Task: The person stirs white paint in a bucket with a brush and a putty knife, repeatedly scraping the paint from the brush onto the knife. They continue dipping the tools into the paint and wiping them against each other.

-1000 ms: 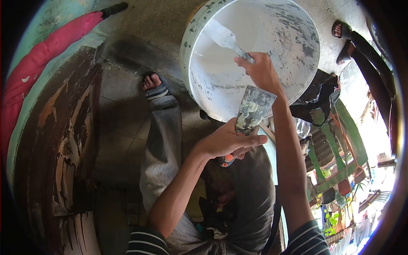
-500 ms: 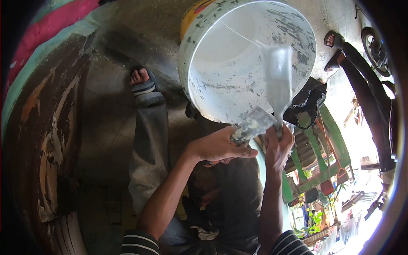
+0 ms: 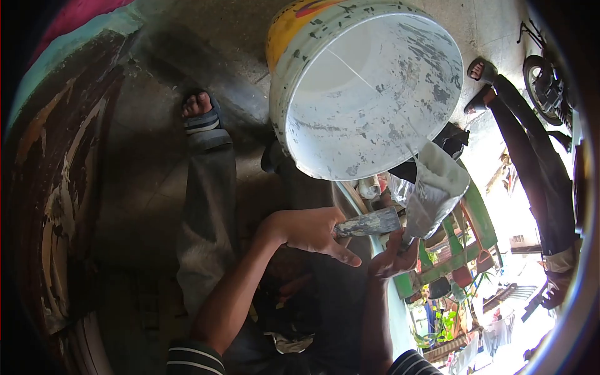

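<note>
My left hand (image 3: 312, 230) is closed around a small putty knife (image 3: 372, 223), whose narrow blade is crusted with grey-white residue and points right. In my right hand (image 3: 394, 257) is a wide putty knife (image 3: 431, 203), raised with a coat of white putty over its blade. The two tools are close together, just below the rim of a large bucket (image 3: 344, 150). White smears and dark flecks cover the bucket's inner wall, and its mouth faces me. Thin white strands show near the wide blade's tip.
A worn brown panel (image 3: 69, 187) with peeling patches stands at the left. My sandalled foot (image 3: 201, 112) rests on the concrete floor. On the right are another person's legs (image 3: 528, 131), a motorcycle wheel (image 3: 540, 87) and a green wooden frame (image 3: 478, 212).
The wide putty knife has moved from in front of the bucket's mouth down and right past the rim, its blade tilting right. My left hand has dropped slightly with the small putty knife.
</note>
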The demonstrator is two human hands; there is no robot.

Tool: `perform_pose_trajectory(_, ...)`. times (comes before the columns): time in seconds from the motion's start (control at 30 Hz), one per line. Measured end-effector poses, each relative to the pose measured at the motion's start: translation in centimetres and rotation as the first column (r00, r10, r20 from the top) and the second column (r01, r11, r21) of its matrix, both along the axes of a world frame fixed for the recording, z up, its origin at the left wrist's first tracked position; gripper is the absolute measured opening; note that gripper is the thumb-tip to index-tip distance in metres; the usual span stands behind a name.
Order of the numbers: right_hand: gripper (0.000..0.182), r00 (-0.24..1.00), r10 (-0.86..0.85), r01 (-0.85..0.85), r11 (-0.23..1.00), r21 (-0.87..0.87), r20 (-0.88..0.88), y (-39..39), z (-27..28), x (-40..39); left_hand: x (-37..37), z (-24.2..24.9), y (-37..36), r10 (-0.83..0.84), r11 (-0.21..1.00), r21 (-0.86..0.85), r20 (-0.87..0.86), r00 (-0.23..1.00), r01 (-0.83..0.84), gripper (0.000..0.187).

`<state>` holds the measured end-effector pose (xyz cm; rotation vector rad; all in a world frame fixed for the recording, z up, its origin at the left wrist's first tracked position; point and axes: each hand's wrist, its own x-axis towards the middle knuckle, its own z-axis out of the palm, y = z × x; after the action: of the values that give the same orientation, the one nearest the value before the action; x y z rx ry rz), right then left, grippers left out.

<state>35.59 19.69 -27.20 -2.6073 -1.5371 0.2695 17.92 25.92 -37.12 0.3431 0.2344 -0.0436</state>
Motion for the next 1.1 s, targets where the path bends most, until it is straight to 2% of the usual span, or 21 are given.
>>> perform_pose_trajectory(0.07, 0.021, 0.999, 0.05, -0.05, 0.999, -0.012, 0.011, -0.5, 0.0, 0.2, -0.1, 0.0, 0.2, -0.082, 0.997, 0.0, -0.002, 0.997, 0.082, 0.052)
perform_pose_trajectory(0.13, 0.023, 0.903, 0.337, -0.303, 0.939, -0.159, 0.267, -1.3, -0.5, 0.8, -0.1, -0.1, 0.0, -0.067, 0.998, 0.019, -0.012, 0.998, 0.067, 0.051)
perform_pose_trajectory(0.17, 0.023, 0.9, 0.344, -0.308, 0.937, -0.166, 0.27, -1.5, -0.6, 0.9, -0.1, 0.0, -0.2, -0.057, 0.998, 0.035, -0.024, 0.998, 0.058, 0.051)
perform_pose_trajectory(0.23, 0.025, 0.995, 0.082, -0.083, 0.996, 0.025, 0.053, -0.4, -1.7, 0.2, -0.1, 0.1, -0.3, -0.057, 0.998, 0.023, -0.024, 0.998, 0.057, 0.05)
perform_pose_trajectory(0.37, 0.026, 0.975, 0.2, -0.207, 0.975, 0.074, 0.097, 0.4, -2.6, -0.1, -0.1, 0.0, -0.8, -0.042, 0.999, -0.01, 0.012, 0.999, 0.042, 0.049)
perform_pose_trajectory(0.43, 0.027, 0.995, 0.082, -0.075, 0.987, 0.139, -0.048, 0.0, -2.9, 0.3, -0.3, 0.0, -0.9, -0.042, 0.999, -0.018, 0.015, 0.999, 0.042, 0.049)
perform_pose_trajectory(0.53, 0.027, 0.988, 0.151, -0.152, 0.987, 0.053, 0.023, 0.3, -2.6, 0.6, -0.2, -0.1, -1.2, -0.032, 0.999, -0.028, 0.017, 0.999, 0.033, 0.049)
perform_pose_trajectory(0.67, 0.028, 0.982, 0.187, -0.187, 0.982, 0.038, 0.019, 0.6, -2.8, 0.4, 0.2, -0.3, -1.5, 0.0, 1.0, -0.016, -0.004, 1.0, 0.0, 0.049)
perform_pose_trajectory(0.73, 0.014, 0.983, 0.172, -0.172, 0.985, 0.002, 0.057, 0.6, -2.7, 0.3, 0.1, -0.2, -1.1, 0.024, 0.999, -0.029, -0.007, 1.0, -0.024, 0.049)
perform_pose_trajectory(0.87, 0.014, 0.988, 0.156, -0.157, 0.983, 0.097, 0.016, -0.1, -3.0, 1.3, -0.1, -0.2, -0.8, 0.104, 0.992, -0.072, -0.017, 0.994, -0.105, 0.05)
perform_pose_trajectory(0.93, 0.014, 1.0, -0.013, 0.013, 0.999, -0.048, -0.005, 0.5, -2.6, 0.5, -0.3, -0.2, -0.3, 0.104, 0.989, -0.1, -0.022, 0.994, -0.106, 0.05)
perform_pose_trajectory(1.0, 0.016, 1.0, 0.003, -0.002, 0.998, -0.06, 0.017, 0.1, -2.7, 0.9, -0.5, -0.1, 0.4, 0.105, 0.986, -0.13, -0.03, 0.994, -0.108, 0.051)
perform_pose_trajectory(1.07, 0.017, 0.999, 0.019, -0.017, 0.997, -0.073, 0.034, 0.0, -2.9, 1.1, -0.7, -0.1, 0.9, 0.035, 0.985, -0.165, -0.063, 0.997, -0.045, 0.051)
perform_pose_trajectory(1.1, 0.019, 0.996, 0.085, -0.083, 0.995, -0.056, 0.038, 0.0, -3.0, 1.2, -0.8, 0.0, 1.1, 0.033, 0.985, -0.168, -0.064, 0.997, -0.044, 0.051)
